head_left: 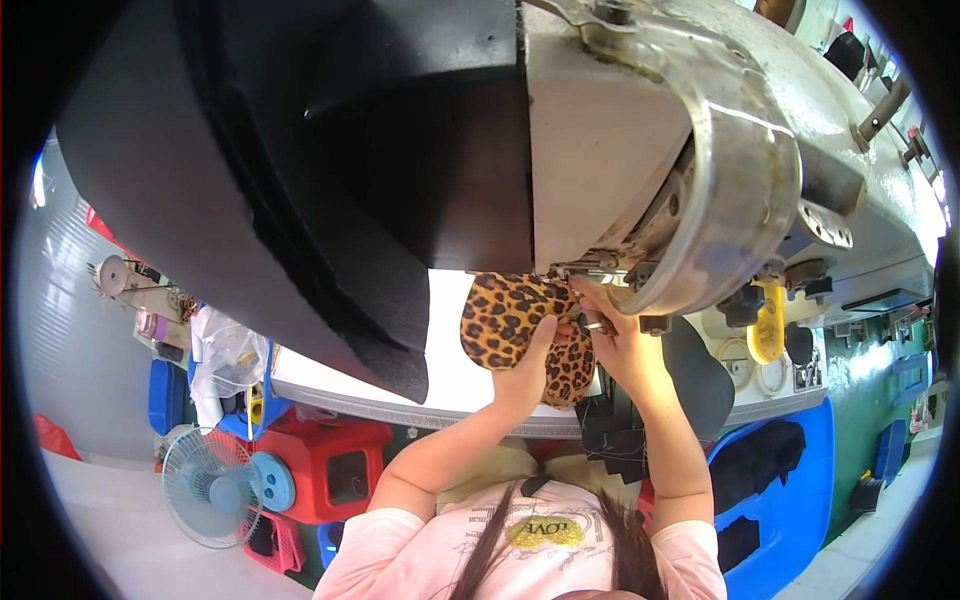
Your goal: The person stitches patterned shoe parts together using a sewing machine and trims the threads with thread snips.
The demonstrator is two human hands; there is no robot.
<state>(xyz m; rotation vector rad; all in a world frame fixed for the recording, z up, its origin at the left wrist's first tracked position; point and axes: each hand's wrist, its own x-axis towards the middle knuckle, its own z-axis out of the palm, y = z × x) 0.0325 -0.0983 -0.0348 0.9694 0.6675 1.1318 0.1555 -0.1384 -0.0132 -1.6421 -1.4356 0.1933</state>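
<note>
A leopard-print fabric piece with rounded edges lies on the white table under the head of a sewing machine. My left hand grips its near edge, thumb on top and fingers partly hidden. My right hand is closed on the fabric's right side, its fingertips close to the presser foot area. A small metal glint shows at the right fingers; whether it is a ring or a tool I cannot make out. The needle itself is hidden behind the machine's parts.
Black fabric pieces hang over the table edge at right, above a blue bin with more black cloth. A large black panel covers the upper left. At lower left stand a fan and a red stool.
</note>
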